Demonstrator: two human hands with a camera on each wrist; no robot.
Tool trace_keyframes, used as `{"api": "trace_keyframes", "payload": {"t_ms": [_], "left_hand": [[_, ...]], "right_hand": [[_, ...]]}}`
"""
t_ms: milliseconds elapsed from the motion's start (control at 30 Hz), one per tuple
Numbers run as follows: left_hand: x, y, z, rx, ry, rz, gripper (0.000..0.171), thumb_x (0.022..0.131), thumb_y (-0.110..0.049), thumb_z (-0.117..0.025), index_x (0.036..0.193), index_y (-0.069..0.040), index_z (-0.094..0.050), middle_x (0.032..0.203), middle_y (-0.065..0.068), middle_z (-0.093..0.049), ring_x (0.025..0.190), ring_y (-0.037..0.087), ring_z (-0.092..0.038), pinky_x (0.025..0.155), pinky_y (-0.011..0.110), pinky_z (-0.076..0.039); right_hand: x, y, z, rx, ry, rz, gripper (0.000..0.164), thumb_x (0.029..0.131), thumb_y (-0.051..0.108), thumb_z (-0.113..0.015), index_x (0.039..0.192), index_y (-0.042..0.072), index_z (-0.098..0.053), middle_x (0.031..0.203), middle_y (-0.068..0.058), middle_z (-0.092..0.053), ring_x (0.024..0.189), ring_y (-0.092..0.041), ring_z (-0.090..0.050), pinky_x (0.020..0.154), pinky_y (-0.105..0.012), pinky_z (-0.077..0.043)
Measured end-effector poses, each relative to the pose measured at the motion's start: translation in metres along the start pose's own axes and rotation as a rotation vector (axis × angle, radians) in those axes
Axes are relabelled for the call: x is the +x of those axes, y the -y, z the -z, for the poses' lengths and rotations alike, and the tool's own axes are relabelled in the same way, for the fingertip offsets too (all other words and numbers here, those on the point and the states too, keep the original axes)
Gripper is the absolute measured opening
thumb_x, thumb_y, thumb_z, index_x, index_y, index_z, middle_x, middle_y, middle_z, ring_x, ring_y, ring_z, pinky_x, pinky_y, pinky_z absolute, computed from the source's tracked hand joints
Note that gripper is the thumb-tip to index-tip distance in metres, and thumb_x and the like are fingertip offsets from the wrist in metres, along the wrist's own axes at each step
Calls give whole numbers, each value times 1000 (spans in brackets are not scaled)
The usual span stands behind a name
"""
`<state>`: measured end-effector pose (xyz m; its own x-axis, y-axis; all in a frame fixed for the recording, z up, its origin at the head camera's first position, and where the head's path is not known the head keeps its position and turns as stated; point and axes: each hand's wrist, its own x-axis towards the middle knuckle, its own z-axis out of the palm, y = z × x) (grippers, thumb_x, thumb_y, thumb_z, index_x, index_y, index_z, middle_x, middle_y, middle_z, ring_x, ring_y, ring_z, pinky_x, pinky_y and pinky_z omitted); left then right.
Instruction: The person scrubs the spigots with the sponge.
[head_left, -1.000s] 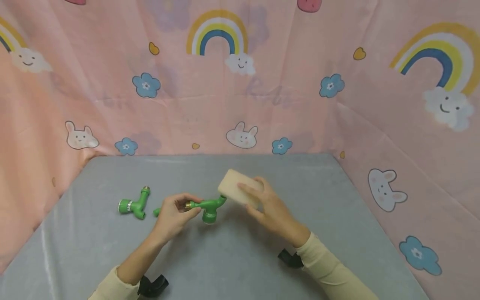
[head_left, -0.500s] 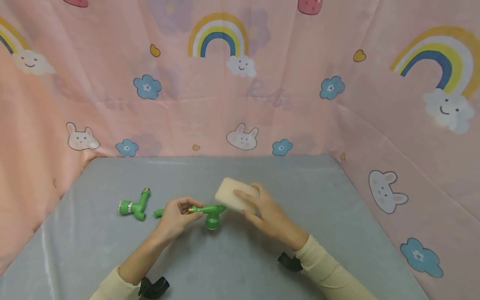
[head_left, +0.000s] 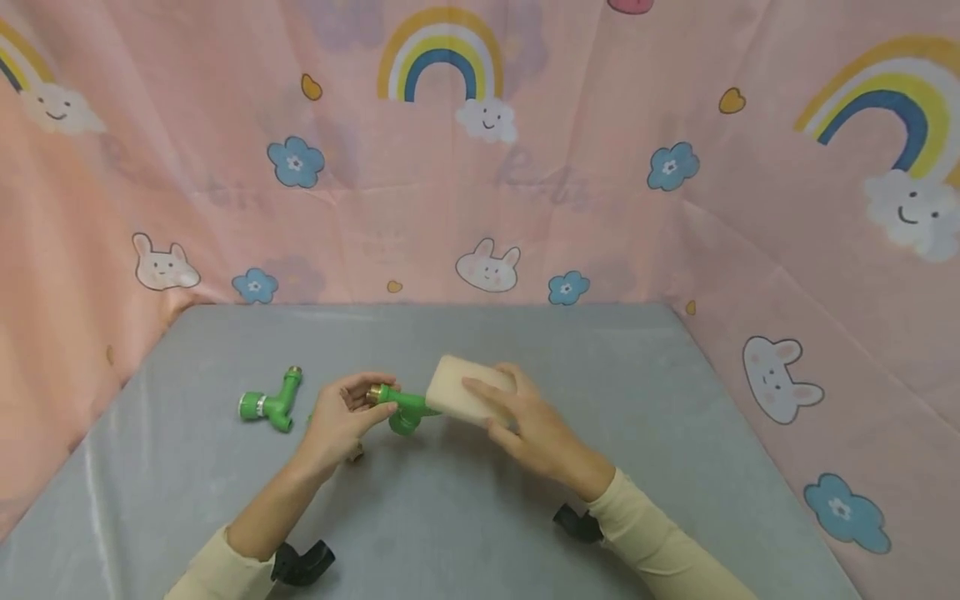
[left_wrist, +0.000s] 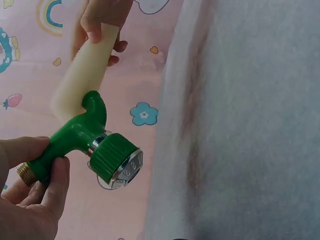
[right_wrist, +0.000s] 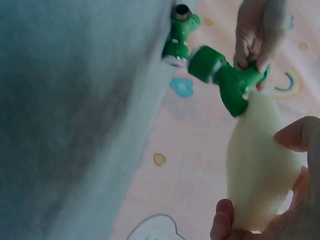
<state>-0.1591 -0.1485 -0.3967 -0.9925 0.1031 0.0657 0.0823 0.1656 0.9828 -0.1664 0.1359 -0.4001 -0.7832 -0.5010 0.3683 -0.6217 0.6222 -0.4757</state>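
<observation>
My left hand (head_left: 337, 425) pinches a green plastic tap (left_wrist: 82, 131) between thumb and fingers, close to its brass threaded end. The tap is lifted above the table, and its ridged green knob with a silver cap faces away from the sponge in the left wrist view. A cream sponge (head_left: 465, 390) is gripped by my right hand (head_left: 536, 425). It presses against the tap's spout side and bends in the right wrist view. A second green tap (head_left: 272, 402) lies on the table to the left. Behind my left hand lies another piece with a brass end (head_left: 356, 454), mostly hidden.
Grey cloth covers the table (head_left: 480, 533). Pink patterned fabric (head_left: 375, 225) hangs around its back and sides. Black curved mounts (head_left: 303, 564) sit by both wrists.
The sponge has come down and left onto the tap. The tap has turned in my left fingers, so its knob shows less in the head view. A brass end now shows below my left hand.
</observation>
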Motion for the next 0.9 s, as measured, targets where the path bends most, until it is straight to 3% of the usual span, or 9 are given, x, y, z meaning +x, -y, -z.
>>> {"api": "trace_keyframes", "payload": {"t_ms": [100,267,367,633,767,900], "left_hand": [[-1,1,0,-6,-5,24,40,92,0,-71,130,4,-61,123,24,-70,96,2,-70,86,17,-57],[1,5,-2,-38,7,86,30,92,-2,-71,119,9,-63,101,2,-74,87,2,-69,83,23,-58],[3,10,-5,-31,21,126,24,91,-3,-72,110,8,-64,90,-6,-71,82,3,-69,80,25,-59],[7,26,-13,-22,50,209,15,86,0,-74,98,3,-65,90,1,-74,80,7,-66,73,22,-56],[7,29,-10,30,90,185,18,92,-3,-70,108,6,-65,107,13,-73,84,13,-70,77,26,-58],[10,32,-5,216,133,80,20,97,-6,-66,115,3,-68,125,21,-67,103,26,-69,87,34,-57]], "right_hand": [[-1,-1,2,17,-39,10,58,92,12,-62,147,27,-54,143,-21,-45,115,-33,-54,85,-42,-50],[0,1,0,80,39,78,53,98,19,-62,150,27,-51,145,-21,-43,117,-31,-54,87,-40,-51],[0,-4,-1,81,73,43,51,99,20,-61,149,27,-52,146,-21,-42,118,-31,-54,88,-40,-51],[1,-13,6,70,49,-29,50,102,22,-59,151,27,-50,149,-22,-40,117,-33,-54,90,-46,-50],[1,-12,7,79,43,-40,51,101,22,-60,151,28,-49,149,-23,-39,116,-34,-55,89,-46,-50],[2,-15,8,84,24,-43,51,101,23,-60,150,27,-50,149,-22,-40,113,-33,-56,85,-43,-50]]}}
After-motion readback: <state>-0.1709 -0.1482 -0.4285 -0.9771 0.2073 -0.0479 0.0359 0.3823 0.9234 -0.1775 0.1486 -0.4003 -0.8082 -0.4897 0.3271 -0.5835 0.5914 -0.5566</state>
